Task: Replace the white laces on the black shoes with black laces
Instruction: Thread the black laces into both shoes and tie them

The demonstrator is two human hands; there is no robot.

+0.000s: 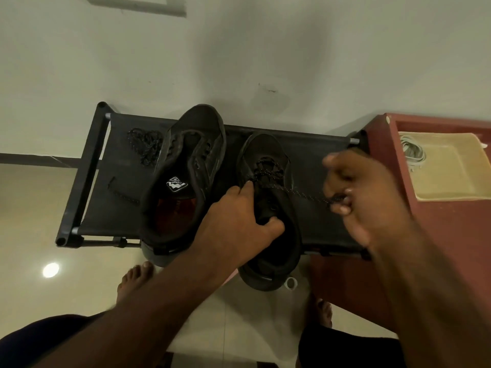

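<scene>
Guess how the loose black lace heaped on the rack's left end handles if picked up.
Probably floppy: the loose black lace lies crumpled in a heap on the fabric rack. Likely light and tangle-prone, since its thin loops overlap. It should stay put rather than roll if nudged, as it lies slack on the cloth.

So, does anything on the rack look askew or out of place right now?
Yes. The unlaced shoe lies tilted to one side, and its heel hangs over the front edge of the rack; it could slip off. The spare black lace sits in a loose heap beside it.
</scene>
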